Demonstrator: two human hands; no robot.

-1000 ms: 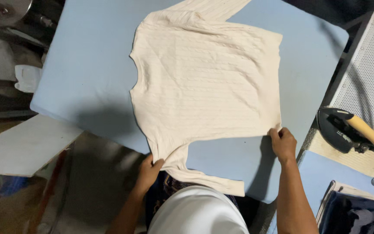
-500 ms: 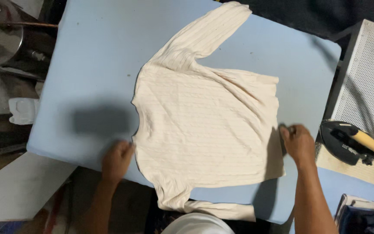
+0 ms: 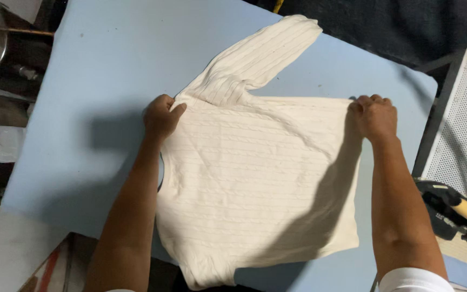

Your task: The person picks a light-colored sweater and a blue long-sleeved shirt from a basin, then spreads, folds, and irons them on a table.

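The pale blue counter (image 3: 98, 70) lies bare to the left of and beyond the cream sweater (image 3: 260, 184), so a hand can pass there freely. On the right, only a narrow strip of counter shows between the sweater's edge and a white perforated panel (image 3: 460, 124). A dark iron (image 3: 449, 208) with a wooden handle blocks the near right corner.
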